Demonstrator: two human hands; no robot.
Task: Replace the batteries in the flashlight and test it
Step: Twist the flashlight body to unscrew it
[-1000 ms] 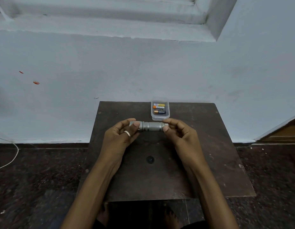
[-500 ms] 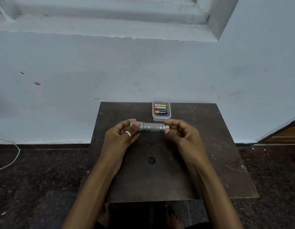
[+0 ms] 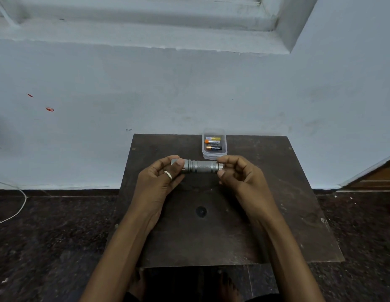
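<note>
Holding a silver flashlight [image 3: 198, 166] crosswise over the dark tabletop [image 3: 277, 192], you gripped its wider end in your left hand [image 3: 158, 182], thumb laid over the barrel and fingers curled behind it; a pale ring [image 3: 168, 175] showed on that hand. Your right hand [image 3: 242, 177] pinched the narrow tail end between thumb and forefinger, the other fingers curled loosely beside them. Whether the flashlight touched the wood beneath could not be told. Just beyond it, at the far edge of the tabletop and close against the pale blue wall [image 3: 189, 94], stood a small clear plastic box [image 3: 214, 156] with three batteries [image 3: 213, 143] lying side by side inside: one yellow-tipped, one orange-tipped, one black and copper. Two red marks [image 3: 49, 109] spotted the wall to your left, and a thin white cable [image 3: 17, 205] curled over the dark speckled floor [image 3: 59, 236] below them.
</note>
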